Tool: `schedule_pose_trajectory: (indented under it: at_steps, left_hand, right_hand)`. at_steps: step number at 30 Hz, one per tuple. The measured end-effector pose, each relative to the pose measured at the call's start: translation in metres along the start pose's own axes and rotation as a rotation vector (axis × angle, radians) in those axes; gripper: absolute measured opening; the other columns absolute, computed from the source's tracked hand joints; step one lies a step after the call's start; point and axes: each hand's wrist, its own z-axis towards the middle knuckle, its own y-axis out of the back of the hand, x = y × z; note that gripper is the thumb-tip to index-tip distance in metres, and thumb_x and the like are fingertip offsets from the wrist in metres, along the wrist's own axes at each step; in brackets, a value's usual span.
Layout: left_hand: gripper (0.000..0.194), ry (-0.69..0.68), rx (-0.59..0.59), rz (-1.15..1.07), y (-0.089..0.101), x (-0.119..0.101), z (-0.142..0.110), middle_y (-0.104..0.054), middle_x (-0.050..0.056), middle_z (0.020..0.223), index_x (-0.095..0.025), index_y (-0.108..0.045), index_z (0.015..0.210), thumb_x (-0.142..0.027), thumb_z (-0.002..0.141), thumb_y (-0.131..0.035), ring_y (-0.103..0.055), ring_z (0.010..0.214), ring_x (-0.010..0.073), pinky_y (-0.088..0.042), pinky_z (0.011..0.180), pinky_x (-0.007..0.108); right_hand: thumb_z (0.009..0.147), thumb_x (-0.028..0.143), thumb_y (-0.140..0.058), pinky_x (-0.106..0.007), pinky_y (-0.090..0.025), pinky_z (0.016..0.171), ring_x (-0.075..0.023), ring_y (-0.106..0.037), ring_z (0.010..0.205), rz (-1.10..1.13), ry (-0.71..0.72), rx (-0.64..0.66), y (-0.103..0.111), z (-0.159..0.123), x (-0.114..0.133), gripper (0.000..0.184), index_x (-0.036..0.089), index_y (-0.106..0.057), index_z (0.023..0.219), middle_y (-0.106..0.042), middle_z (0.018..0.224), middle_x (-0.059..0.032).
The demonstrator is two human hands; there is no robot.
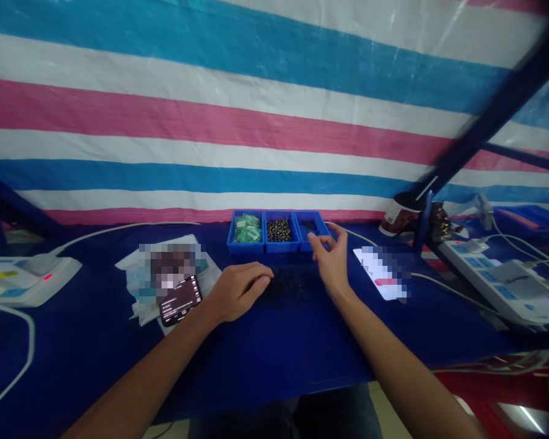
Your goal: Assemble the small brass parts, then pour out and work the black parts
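My left hand (240,288) rests on the blue table (274,347), fingers curled down onto a pile of small black parts (290,285). My right hand (332,261) hovers just in front of the right blue bin (312,228), thumb and fingers pinched close together; whatever they hold is too small to make out. Behind the pile stand three joined blue bins: the left bin (246,230) holds green parts, the middle bin (279,230) holds small dark metallic parts.
A black phone (180,300) lies left of my left hand on some papers (132,268). Another phone (384,274) lies right of my right hand. Power strips (498,277) and a white one (22,277) sit at both sides, with cables. A striped tarp (256,110) hangs behind.
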Motion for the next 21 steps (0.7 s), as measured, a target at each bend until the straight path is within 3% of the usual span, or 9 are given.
schedule_pose_trajectory:
  at_steps: [2, 6, 11, 15, 21]
  left_hand:
    - [0.024, 0.002, 0.016, -0.004, 0.0, 0.0, 0.0, -0.066, 0.002, 0.088, -0.019, -0.062, 0.105, -0.026, 0.099, -0.039, -0.062, 0.077, 0.0136, -0.047, 0.074, 0.029]
    - [0.026, 0.017, 0.034, 0.015, -0.001, 0.0, 0.001, -0.067, 0.002, 0.087, -0.019, -0.063, 0.104, -0.028, 0.099, -0.039, -0.062, 0.077, 0.0143, -0.047, 0.074, 0.029]
    - [0.027, 0.033, 0.047, 0.024, -0.003, 0.001, 0.001, -0.068, 0.003, 0.091, -0.019, -0.063, 0.104, -0.029, 0.099, -0.039, -0.063, 0.079, 0.0147, -0.047, 0.076, 0.029]
    - [0.026, 0.047, 0.072, 0.025, -0.003, 0.0, 0.002, -0.068, 0.002, 0.092, -0.02, -0.063, 0.105, -0.03, 0.099, -0.039, -0.063, 0.081, 0.0144, -0.047, 0.077, 0.029]
    - [0.026, 0.052, 0.094, 0.04, -0.004, -0.002, 0.003, -0.068, 0.002, 0.094, -0.02, -0.063, 0.105, -0.031, 0.099, -0.041, -0.063, 0.081, 0.0143, -0.046, 0.076, 0.029]
  right_hand:
    - [0.085, 0.046, -0.063, -0.027, -0.04, 0.053, -0.0136, -0.048, 0.055, -0.043, -0.023, 0.003, 0.004, 0.004, -0.004, 0.053, 0.021, -0.042, 0.125, -0.054, 0.071, 0.0015]
    - [0.088, 0.042, -0.059, -0.029, -0.041, 0.059, -0.0157, -0.054, 0.061, -0.354, 0.06, 0.334, 0.008, 0.004, -0.01, 0.026, 0.021, -0.061, 0.102, -0.057, 0.068, 0.0006]
    - [0.087, 0.032, -0.063, -0.031, -0.044, 0.078, -0.0187, -0.061, 0.087, -0.665, 0.309, 0.65, 0.002, -0.006, -0.014, 0.022, 0.021, -0.069, 0.105, -0.065, 0.094, -0.0057]
    - [0.091, 0.025, -0.058, -0.031, -0.043, 0.082, -0.0188, -0.061, 0.093, -0.717, 0.348, 0.717, -0.003, -0.01, -0.018, 0.015, 0.021, -0.07, 0.098, -0.065, 0.097, -0.0061]
    - [0.089, 0.022, -0.059, -0.03, -0.042, 0.078, -0.0181, -0.059, 0.088, -0.712, 0.33, 0.695, -0.005, -0.01, -0.02, 0.009, 0.02, -0.068, 0.09, -0.063, 0.093, -0.0047]
